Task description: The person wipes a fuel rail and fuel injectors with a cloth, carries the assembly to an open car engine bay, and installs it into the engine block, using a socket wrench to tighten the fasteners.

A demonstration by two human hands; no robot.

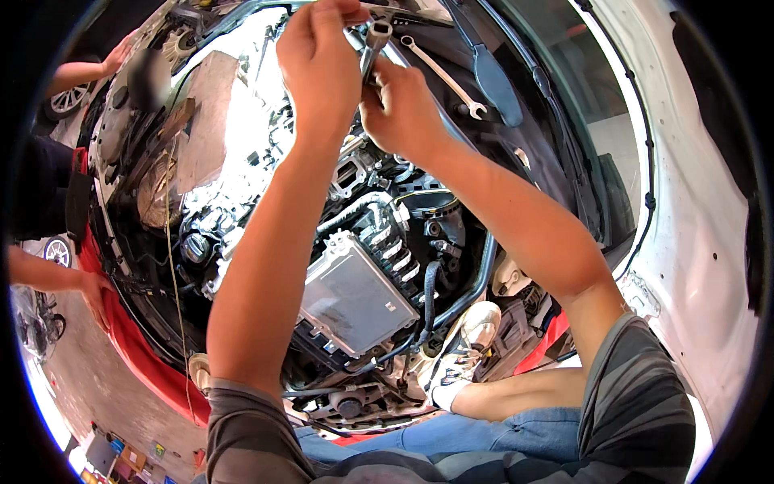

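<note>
Both my arms reach forward over an open engine bay. My right hand (401, 109) has its fingers curled round the shaft of a metal socket wrench (371, 58), whose hollow end points up between my hands. Close beside it, my left hand (320, 68) is raised at the top edge with its fingers bent; what they close on is hidden. Below my wrists lies the engine, with a flat silver-grey box (359, 294) and a ribbed hose (430, 294) next to it. A combination wrench (443, 77) rests on the dark cowl to the right of my hands.
A blue flat-bladed piece (496, 85) lies by the windshield (609, 129). My shoe (468, 347) stands inside the bay. On the left, another person's hands (95, 294) touch the red-covered front edge (141, 347). A brown board (211, 113) lies across the bay; a thin cord (171, 250) hangs near it.
</note>
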